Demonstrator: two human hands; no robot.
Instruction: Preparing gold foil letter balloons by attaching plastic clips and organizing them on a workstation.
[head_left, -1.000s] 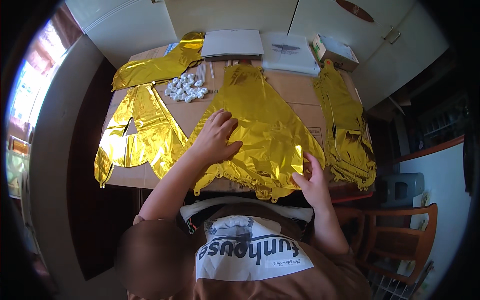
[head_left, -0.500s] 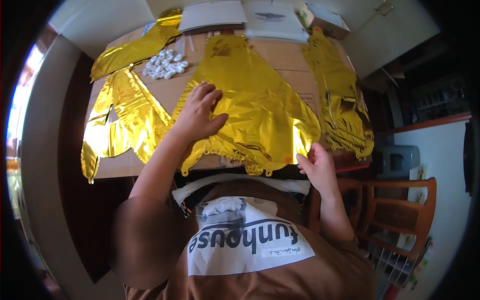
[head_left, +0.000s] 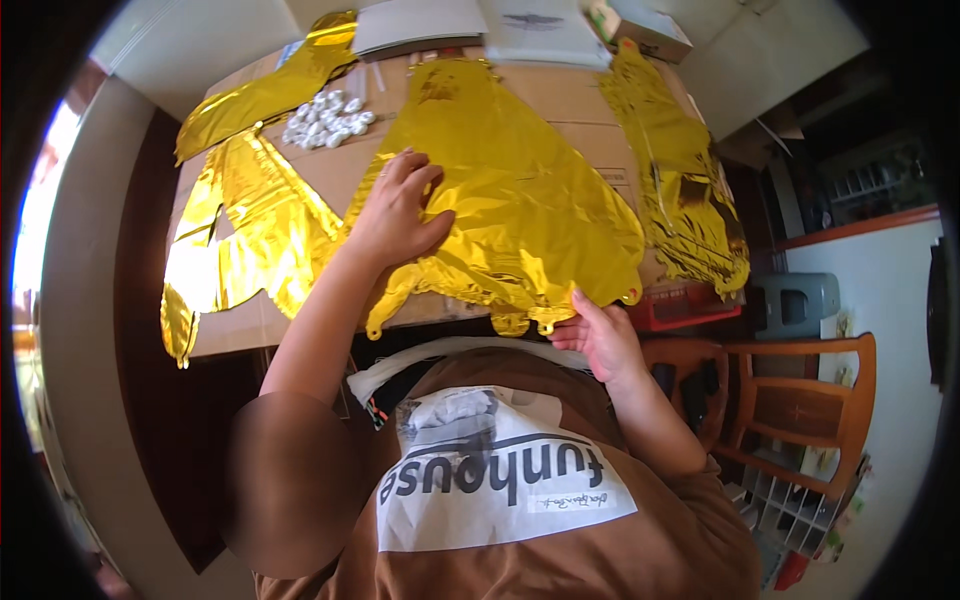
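Note:
A large flat gold foil balloon [head_left: 500, 190], uninflated and crinkled along its near edge, lies in front of me. My left hand [head_left: 405, 210] rests on its left part, thumb apart from the bent fingers, gripping nothing that I can see. At the balloon's near right edge, by a small tab, my right hand [head_left: 600, 335] has its thumb on top and its fingers underneath, holding the foil. Flat gold foil pieces lie around it: one piece [head_left: 250, 215] at the left, a long curved one [head_left: 260, 105] at the far left, another [head_left: 675, 170] at the right.
Brown cardboard [head_left: 570, 115] lies under the foil. Small white lumps [head_left: 325, 120] are piled at the far left. A white box [head_left: 420, 25], a pale flat package [head_left: 545, 35] and a small carton [head_left: 640, 30] line the back. A wooden chair [head_left: 850, 400] stands at the right.
My right hand has moved left and nearer to me along the balloon's near edge, and now holds the foil there. My left hand stays about where it was on the balloon.

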